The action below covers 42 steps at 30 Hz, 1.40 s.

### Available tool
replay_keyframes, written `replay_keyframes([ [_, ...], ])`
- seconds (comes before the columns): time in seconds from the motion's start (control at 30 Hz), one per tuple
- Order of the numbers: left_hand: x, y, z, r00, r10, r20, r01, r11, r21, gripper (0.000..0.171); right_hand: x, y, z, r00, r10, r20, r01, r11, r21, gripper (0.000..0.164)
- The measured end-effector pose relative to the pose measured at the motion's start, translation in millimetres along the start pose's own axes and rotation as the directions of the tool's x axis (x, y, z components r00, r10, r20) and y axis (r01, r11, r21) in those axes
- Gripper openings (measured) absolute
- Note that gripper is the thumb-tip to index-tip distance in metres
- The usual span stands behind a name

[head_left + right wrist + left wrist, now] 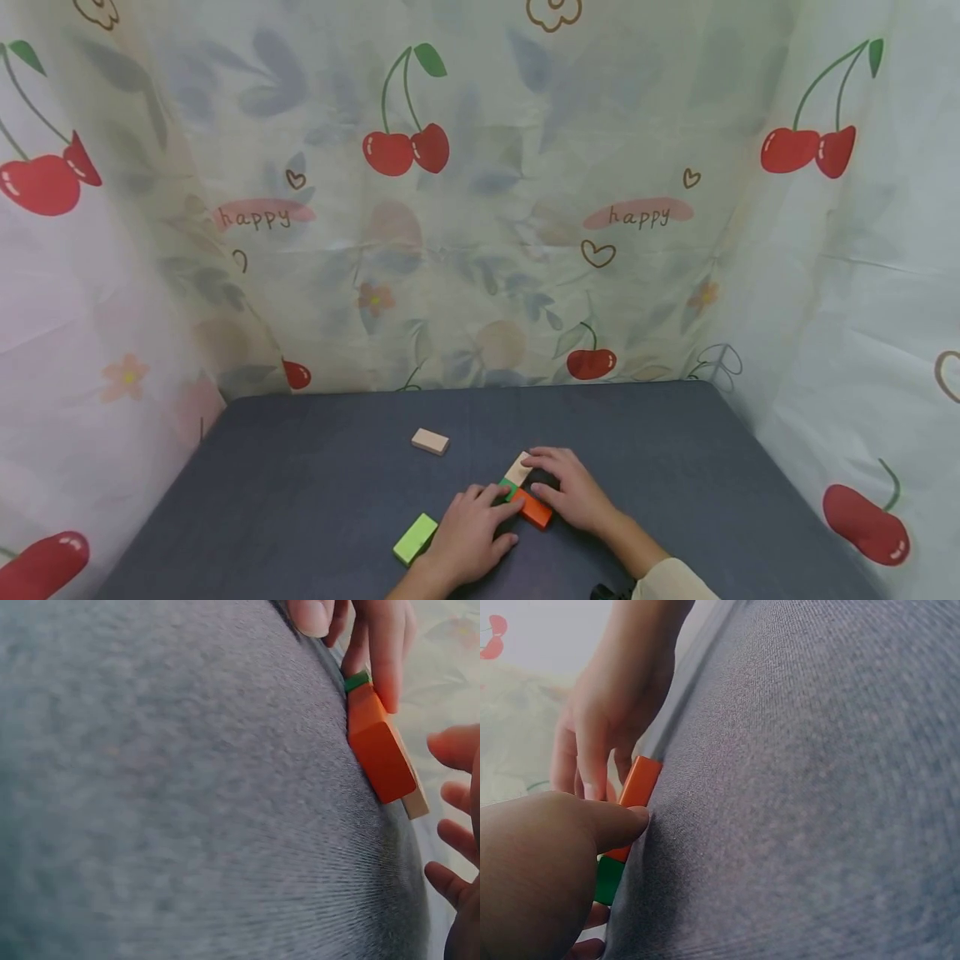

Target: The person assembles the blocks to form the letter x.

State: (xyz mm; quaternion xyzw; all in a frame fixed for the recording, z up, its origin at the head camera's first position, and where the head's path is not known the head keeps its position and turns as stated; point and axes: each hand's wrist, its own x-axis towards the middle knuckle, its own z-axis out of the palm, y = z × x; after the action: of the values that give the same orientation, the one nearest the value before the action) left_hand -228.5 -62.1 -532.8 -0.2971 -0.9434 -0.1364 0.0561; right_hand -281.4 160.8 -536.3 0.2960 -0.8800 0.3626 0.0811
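An orange block (536,510), a darker green block (509,486) and a plain wooden block (516,472) lie close together on the dark table, forming an angled shape. My left hand (467,536) reaches over from the left, its index fingertip on the orange block and another finger by the green one, partly covering it. The left thumb stands away from the blocks. My right hand (576,493) is at the far right side, fingertips at the plain block's end in the head view. In the right wrist view its fingers (455,754) are spread beside the orange block.
A light green block (416,539) lies just left of my left hand. Farther back, another plain wooden block (431,442) lies alone on the table (315,467). A patterned curtain (480,250) surrounds the back and sides. A small black object (609,592) shows by the right sleeve.
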Motion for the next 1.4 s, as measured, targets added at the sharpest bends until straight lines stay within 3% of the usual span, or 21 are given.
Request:
replay_keyframes([
  [0.2,0.0,-0.1,-0.9,1.000,0.006,-0.005,-0.006,1.000,-0.004,0.045,-3.6,-2.8,0.6,0.995,-0.078,0.061,0.080,0.996,-0.027,0.033],
  [0.8,0.5,0.1,-3.9,1.000,0.004,-0.015,-0.004,0.999,-0.034,0.047,-3.9,-4.8,1.1,0.986,-0.079,0.146,0.095,0.989,-0.110,0.031],
  [1.13,1.9,-4.1,-3.8,1.000,-0.001,-0.010,0.000,0.995,-0.096,0.045,-3.4,-5.2,0.0,0.980,-0.099,0.174,0.128,0.978,-0.164,0.032],
  [1.4,2.6,-4.0,-9.2,0.998,-0.047,0.035,0.051,0.990,-0.134,0.044,-1.6,-8.1,-2.4,0.973,-0.118,0.200,0.165,0.957,-0.239,0.031],
])
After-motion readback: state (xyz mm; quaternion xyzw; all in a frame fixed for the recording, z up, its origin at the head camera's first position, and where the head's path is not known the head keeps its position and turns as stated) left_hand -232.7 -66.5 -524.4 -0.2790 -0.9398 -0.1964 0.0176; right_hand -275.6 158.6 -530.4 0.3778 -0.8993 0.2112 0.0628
